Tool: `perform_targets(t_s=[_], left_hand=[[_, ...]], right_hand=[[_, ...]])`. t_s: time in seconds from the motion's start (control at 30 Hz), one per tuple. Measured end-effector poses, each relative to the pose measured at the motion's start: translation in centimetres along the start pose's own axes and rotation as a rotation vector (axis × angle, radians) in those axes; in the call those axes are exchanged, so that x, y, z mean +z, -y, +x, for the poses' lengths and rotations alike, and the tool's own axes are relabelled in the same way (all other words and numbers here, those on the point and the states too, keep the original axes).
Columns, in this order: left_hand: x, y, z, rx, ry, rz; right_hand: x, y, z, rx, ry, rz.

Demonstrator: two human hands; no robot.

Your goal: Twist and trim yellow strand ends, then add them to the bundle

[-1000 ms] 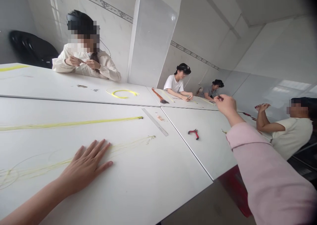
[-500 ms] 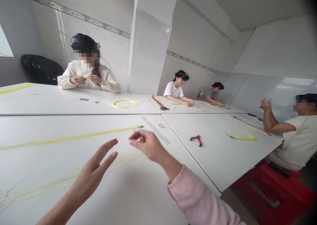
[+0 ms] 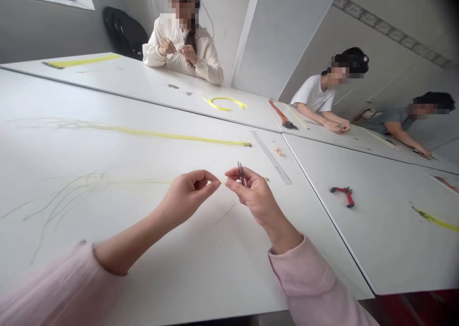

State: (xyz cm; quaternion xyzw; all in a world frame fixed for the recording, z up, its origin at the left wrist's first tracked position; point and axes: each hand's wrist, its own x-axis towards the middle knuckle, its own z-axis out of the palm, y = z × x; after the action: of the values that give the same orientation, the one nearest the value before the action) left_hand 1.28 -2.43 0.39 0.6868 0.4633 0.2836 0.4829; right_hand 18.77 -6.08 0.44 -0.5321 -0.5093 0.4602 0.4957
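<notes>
Brought together above the table since the earlier frame, the hands are seen from the head view: a pale yellow strand (image 3: 224,183) is pinched by the left hand (image 3: 186,197), and tweezers (image 3: 241,173) by the right hand (image 3: 256,194). Open white tabletop (image 3: 201,268) surrounds them; red-handled pliers (image 3: 342,194) lie well right, past a table seam (image 3: 308,197). Markings on a steel ruler (image 3: 271,157) cannot be read.
</notes>
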Motion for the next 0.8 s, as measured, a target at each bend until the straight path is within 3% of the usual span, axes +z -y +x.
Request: perform_targets(t_s=[0.27, 0.57, 0.8], left_hand=[[0.16, 0.11, 0.07, 0.108, -0.083, 0.046], [-0.07, -0.06, -0.16, 0.036, -0.071, 0.016], [-0.24, -0.41, -0.19, 0.069, -0.064, 0.035]], right_hand=[[0.61, -0.32, -0.12, -0.002, 0.018, 0.002], [0.40, -0.50, -0.05, 0.057, -0.031, 0.075], [0.51, -0.32, -0.16, 0.116, 0.121, 0.060]])
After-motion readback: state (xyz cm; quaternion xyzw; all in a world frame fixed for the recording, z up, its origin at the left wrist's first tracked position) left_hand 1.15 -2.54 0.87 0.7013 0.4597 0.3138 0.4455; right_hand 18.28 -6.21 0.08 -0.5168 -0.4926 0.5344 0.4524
